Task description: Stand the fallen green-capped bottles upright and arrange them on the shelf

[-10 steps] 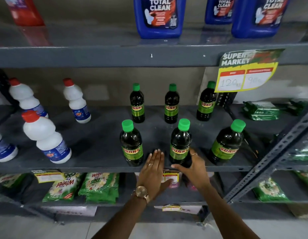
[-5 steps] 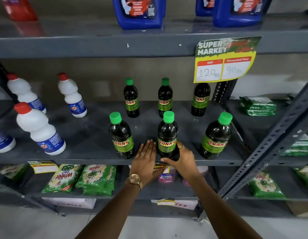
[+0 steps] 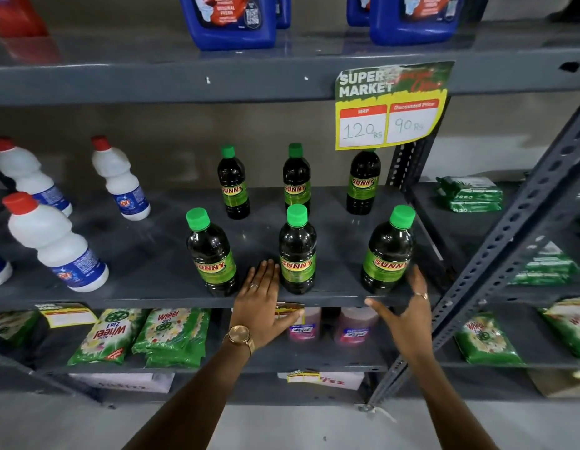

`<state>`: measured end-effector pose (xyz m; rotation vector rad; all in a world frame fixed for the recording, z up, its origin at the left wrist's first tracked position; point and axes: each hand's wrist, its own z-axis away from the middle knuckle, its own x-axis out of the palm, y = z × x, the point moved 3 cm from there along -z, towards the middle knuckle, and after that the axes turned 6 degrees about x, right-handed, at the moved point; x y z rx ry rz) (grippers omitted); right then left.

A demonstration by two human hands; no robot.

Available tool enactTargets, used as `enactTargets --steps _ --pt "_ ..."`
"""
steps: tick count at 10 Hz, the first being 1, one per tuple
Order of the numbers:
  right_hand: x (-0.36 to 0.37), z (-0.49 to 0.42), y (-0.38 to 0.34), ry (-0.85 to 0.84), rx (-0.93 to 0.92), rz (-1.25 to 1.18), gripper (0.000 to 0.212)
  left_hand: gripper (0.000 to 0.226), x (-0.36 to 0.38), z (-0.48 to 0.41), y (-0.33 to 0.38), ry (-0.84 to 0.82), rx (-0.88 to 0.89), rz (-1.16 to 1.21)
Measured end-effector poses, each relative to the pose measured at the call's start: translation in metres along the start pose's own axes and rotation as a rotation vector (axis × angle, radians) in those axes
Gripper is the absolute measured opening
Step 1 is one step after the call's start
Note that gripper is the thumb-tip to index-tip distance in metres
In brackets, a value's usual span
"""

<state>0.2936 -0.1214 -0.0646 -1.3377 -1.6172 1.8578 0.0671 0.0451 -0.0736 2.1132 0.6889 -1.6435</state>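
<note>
Grey metal shelving fills the frame, and its middle shelf (image 3: 145, 274) carries six dark bottles with green caps and "SUNNY" labels, all standing upright in two rows of three at centre frame. Nearest the shelf's edge stand the front left bottle (image 3: 212, 253), the front middle bottle (image 3: 297, 250) and the front right bottle (image 3: 389, 251). Behind them, closer to the wall, are the back left bottle (image 3: 232, 183), the back middle bottle (image 3: 296, 178) and the back right bottle (image 3: 363, 181), whose cap is hidden behind a hanging price sign (image 3: 392, 105) that reads "SUPER MARKET", 120 and 90.

Just below centre, the left hand (image 3: 262, 306) lies flat and open with its fingers together between the front left and front middle bottles, fingertips just beside the middle one's base; whether they touch it I cannot tell. A gold watch (image 3: 239, 336) sits on that wrist. The right hand (image 3: 407, 308) is spread wide and empty just beside the front right bottle, slightly blurred.

White bottles with red caps (image 3: 55, 245) stand on the same shelf at the left of the frame. Blue jugs (image 3: 230, 21) line the shelf along the top edge. Green detergent packets (image 3: 171, 337) lie on the lower shelf at the lower left.
</note>
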Motion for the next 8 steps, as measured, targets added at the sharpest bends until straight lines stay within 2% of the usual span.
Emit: enactTargets --steps 1,2,5,7,8 --pt "0.004 -0.017 0.004 -0.067 -0.042 0.055 0.076 0.101 0.001 -0.001 0.0 -0.007 -0.008 0.0" --pt "0.008 -0.019 0.01 -0.046 -0.043 0.055 0.067 0.101 0.002 -0.001 -0.001 -0.013 -0.023 0.005" --pt "0.008 -0.023 0.017 -0.077 -0.096 0.174 0.076 0.1 0.002 -0.001 0.0 -0.039 -0.013 -0.009" --pt "0.005 -0.018 0.008 -0.125 -0.113 0.252 0.08 0.102 -0.014 0.0 0.001 -0.177 0.011 0.043" --pt "-0.006 -0.002 0.001 -0.086 -0.05 0.069 0.088 0.101 -0.023 0.009 0.006 -0.221 0.057 0.049"
